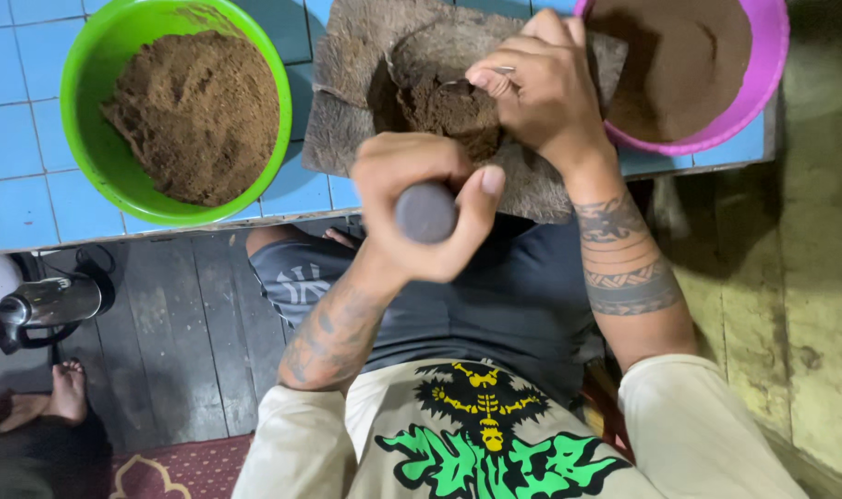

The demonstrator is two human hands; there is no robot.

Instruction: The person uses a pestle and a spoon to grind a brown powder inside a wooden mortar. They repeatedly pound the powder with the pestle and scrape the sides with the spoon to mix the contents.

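From the head view, your left hand (421, 208) wraps tight around a dark round-ended pestle handle (426, 212) — your right hand (536, 88) pinches a small metal spoon (476, 83) over the brown powder heap (448, 106) on the flat grey stone slab (347, 139), between green and pink bowls.

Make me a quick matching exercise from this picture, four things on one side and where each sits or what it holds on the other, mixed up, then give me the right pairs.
1. green bowl
2. pink bowl
3. left hand
4. right hand

A. grips a dark rounded handle
B. far right on the tiled table, fine brown powder
C. holds a spoon over the dark slab
D. far left, coarse brown powder

Pairs: 1-D, 2-B, 3-A, 4-C
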